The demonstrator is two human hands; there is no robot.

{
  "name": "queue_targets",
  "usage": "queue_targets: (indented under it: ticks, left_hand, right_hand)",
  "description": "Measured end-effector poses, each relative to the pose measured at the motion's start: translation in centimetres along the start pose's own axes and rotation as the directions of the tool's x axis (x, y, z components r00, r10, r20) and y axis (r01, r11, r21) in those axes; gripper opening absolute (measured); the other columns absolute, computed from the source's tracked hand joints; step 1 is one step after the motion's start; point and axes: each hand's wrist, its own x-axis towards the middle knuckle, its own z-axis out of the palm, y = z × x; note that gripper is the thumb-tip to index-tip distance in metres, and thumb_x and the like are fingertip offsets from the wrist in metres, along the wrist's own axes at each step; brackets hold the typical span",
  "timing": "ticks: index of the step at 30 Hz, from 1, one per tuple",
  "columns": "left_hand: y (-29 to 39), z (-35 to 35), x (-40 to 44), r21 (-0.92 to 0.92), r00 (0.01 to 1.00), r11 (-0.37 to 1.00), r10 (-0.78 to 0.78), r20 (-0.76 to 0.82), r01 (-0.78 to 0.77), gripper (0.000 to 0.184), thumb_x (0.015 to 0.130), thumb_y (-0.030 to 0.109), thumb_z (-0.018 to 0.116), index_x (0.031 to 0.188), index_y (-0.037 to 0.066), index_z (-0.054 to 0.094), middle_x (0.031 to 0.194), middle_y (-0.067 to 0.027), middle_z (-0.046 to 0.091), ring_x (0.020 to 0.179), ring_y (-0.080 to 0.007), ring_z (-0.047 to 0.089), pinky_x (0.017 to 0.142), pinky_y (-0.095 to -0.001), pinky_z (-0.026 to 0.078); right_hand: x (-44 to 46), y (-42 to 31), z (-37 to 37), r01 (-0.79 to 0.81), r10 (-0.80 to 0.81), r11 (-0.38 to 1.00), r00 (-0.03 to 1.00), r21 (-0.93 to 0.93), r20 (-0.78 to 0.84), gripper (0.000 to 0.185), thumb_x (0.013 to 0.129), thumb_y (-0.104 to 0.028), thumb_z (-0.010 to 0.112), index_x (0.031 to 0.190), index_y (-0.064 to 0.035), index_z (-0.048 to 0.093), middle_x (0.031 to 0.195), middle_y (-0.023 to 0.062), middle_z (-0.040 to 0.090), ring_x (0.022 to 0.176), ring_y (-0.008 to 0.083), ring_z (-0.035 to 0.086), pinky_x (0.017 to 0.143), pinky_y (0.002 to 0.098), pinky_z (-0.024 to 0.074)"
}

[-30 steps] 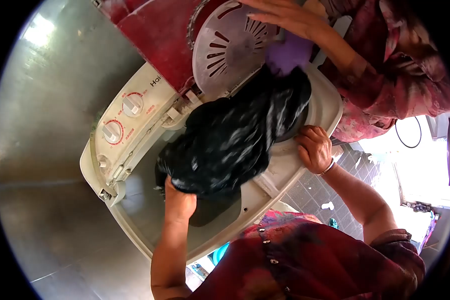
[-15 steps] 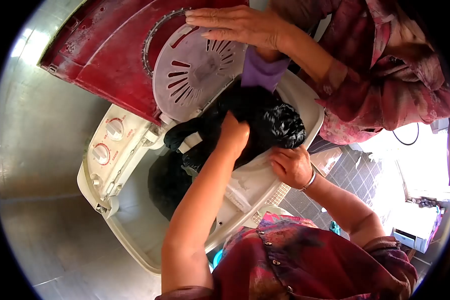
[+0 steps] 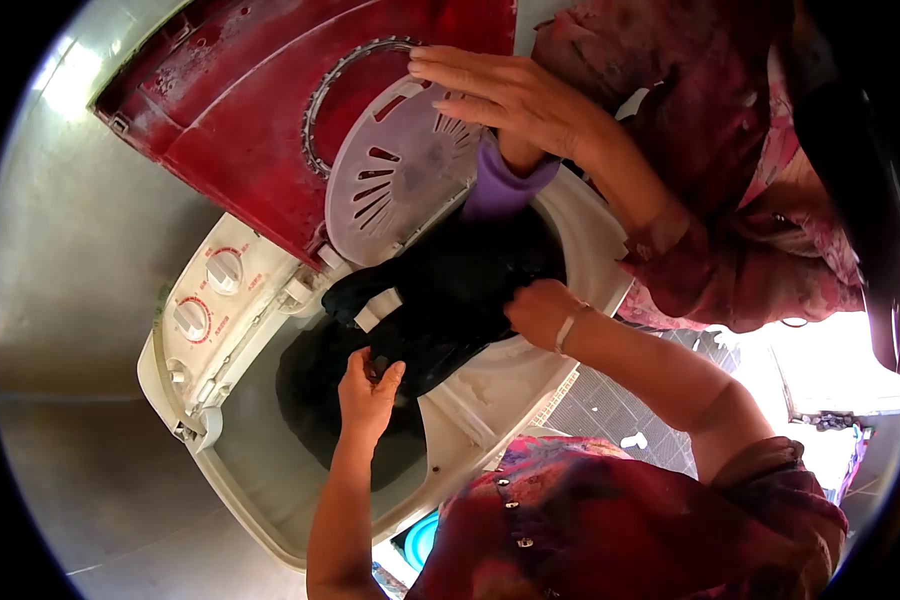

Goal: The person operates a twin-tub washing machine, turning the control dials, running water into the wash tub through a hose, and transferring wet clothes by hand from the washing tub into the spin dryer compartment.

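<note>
Dark wet cloth [image 3: 450, 290] lies bunched in the round opening of a twin-tub washing machine [image 3: 470, 400] and hangs over the divider into the water. My left hand [image 3: 368, 392] pinches the cloth's lower edge above the wash tub. At the right side of the round opening, my right hand [image 3: 542, 312] is closed on the cloth, its fingertips sunk in the folds. Another person's hand [image 3: 510, 95] is by the raised perforated inner lid [image 3: 400, 180]. That person's other arm, in a purple cuff [image 3: 500, 185], reaches toward the cloth.
The raised red lid [image 3: 240, 110] stands behind the machine. Two dials [image 3: 192, 318] sit on the control panel at the left. A metal surface [image 3: 80, 300] lies left of the machine. The other person stands at the upper right; a turquoise basin [image 3: 422, 540] is below.
My left hand has gone from the round opening back to the cloth's lower edge. My right hand has left the rim and taken hold of cloth. The cloth now sits lower in the opening.
</note>
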Motion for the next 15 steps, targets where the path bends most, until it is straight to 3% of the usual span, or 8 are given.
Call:
queue_targets:
  ticks: [2, 5, 7, 8, 9, 12, 14, 15]
  left_hand:
    - [2.5, -0.6, -0.4, 0.111, 1.000, 0.994, -0.012, 0.016, 0.010, 0.045, 0.073, 0.019, 0.072, 0.107, -0.001, 0.051, 0.080, -0.0080, 0.057, 0.065, -0.0103, 0.053, 0.058, -0.0241, 0.047]
    - [5.9, 0.4, -0.8, 0.178, 0.992, 0.980, 0.106, -0.064, -0.094, 0.036, 0.072, 0.017, 0.072, 0.098, -0.001, 0.055, 0.068, -0.0056, 0.057, 0.056, -0.0108, 0.052, 0.057, -0.0243, 0.047]
    - [6.0, 1.1, 0.4, 0.260, 0.895, 0.879, 0.436, -0.092, -0.401, 0.036, 0.070, 0.016, 0.071, 0.100, 0.003, 0.055, 0.078, -0.0138, 0.061, 0.069, -0.0269, 0.060, 0.062, -0.0320, 0.047]
    - [7.2, 1.5, 0.8, 0.362, 0.797, 0.754, 0.602, -0.047, -0.548, 0.034, 0.068, 0.011, 0.072, 0.096, -0.001, 0.056, 0.079, -0.0128, 0.062, 0.069, -0.0204, 0.062, 0.062, -0.0296, 0.049]
    - [8.0, 2.0, 0.9, 0.240, 0.838, 0.813, 0.545, 0.009, -0.531, 0.034, 0.070, 0.012, 0.068, 0.100, 0.004, 0.055, 0.089, -0.0159, 0.060, 0.079, -0.0325, 0.059, 0.069, -0.0384, 0.048]
    - [9.3, 4.7, 2.1, 0.282, 0.806, 0.763, 0.587, 0.078, -0.582, 0.028, 0.073, 0.008, 0.062, 0.099, 0.002, 0.054, 0.091, -0.0174, 0.058, 0.082, -0.0337, 0.058, 0.070, -0.0398, 0.048]
    - [7.4, 7.8, 4.8, 0.329, 0.628, 0.589, 0.778, 0.014, -0.738, 0.024, 0.071, 0.002, 0.057, 0.095, 0.003, 0.057, 0.089, -0.0169, 0.058, 0.082, -0.0323, 0.059, 0.070, -0.0382, 0.049]
    - [7.1, 8.9, 5.2, 0.327, 0.625, 0.590, 0.780, 0.002, -0.738, 0.024, 0.071, 0.002, 0.057, 0.095, 0.003, 0.057, 0.089, -0.0169, 0.058, 0.082, -0.0323, 0.059, 0.070, -0.0382, 0.049]
  right_hand:
    - [3.8, 0.6, -1.1, -0.002, -0.032, 0.995, 0.941, 0.100, 0.338, 0.028, 0.075, -0.017, 0.060, 0.102, -0.0087, 0.062, 0.108, 0.0107, 0.058, 0.092, 0.0292, 0.059, 0.074, 0.0348, 0.0493]
    - [8.1, 1.3, -0.8, -0.014, -0.005, 0.999, 0.869, 0.036, 0.495, 0.025, 0.079, -0.018, 0.056, 0.101, -0.0099, 0.064, 0.112, 0.0121, 0.058, 0.099, 0.0281, 0.058, 0.078, 0.0346, 0.0487]
    - [9.5, 1.6, 0.6, -0.017, 0.043, 0.998, 0.848, -0.053, 0.529, 0.024, 0.079, -0.018, 0.055, 0.100, -0.0090, 0.064, 0.109, 0.0134, 0.059, 0.098, 0.0281, 0.058, 0.079, 0.0349, 0.0483]
    - [9.7, 1.6, 1.6, -0.028, 0.068, 0.996, 0.851, -0.084, 0.521, 0.024, 0.080, -0.018, 0.054, 0.099, -0.0085, 0.064, 0.107, 0.0140, 0.060, 0.098, 0.0281, 0.059, 0.080, 0.0351, 0.0481]
    - [9.6, 1.3, 1.8, -0.033, 0.083, 0.994, 0.858, -0.106, 0.508, 0.024, 0.080, -0.018, 0.053, 0.099, -0.0081, 0.065, 0.106, 0.0147, 0.060, 0.098, 0.0280, 0.059, 0.080, 0.0353, 0.0479]
    - [8.8, 1.5, 2.7, -0.022, 0.081, 0.993, 0.850, -0.118, 0.520, 0.025, 0.081, -0.018, 0.051, 0.097, -0.0067, 0.066, 0.101, 0.0166, 0.062, 0.096, 0.0280, 0.059, 0.081, 0.0358, 0.0474]
    - [8.5, 1.9, 2.5, -0.017, 0.077, 0.992, 0.856, -0.121, 0.511, 0.025, 0.081, -0.018, 0.050, 0.096, -0.0058, 0.066, 0.098, 0.0179, 0.063, 0.096, 0.0279, 0.060, 0.082, 0.0362, 0.0471]
    - [8.2, 2.0, 2.3, -0.013, 0.079, 0.991, 0.857, -0.132, 0.510, 0.025, 0.081, -0.018, 0.050, 0.096, -0.0058, 0.066, 0.098, 0.0179, 0.063, 0.096, 0.0279, 0.060, 0.082, 0.0362, 0.0471]
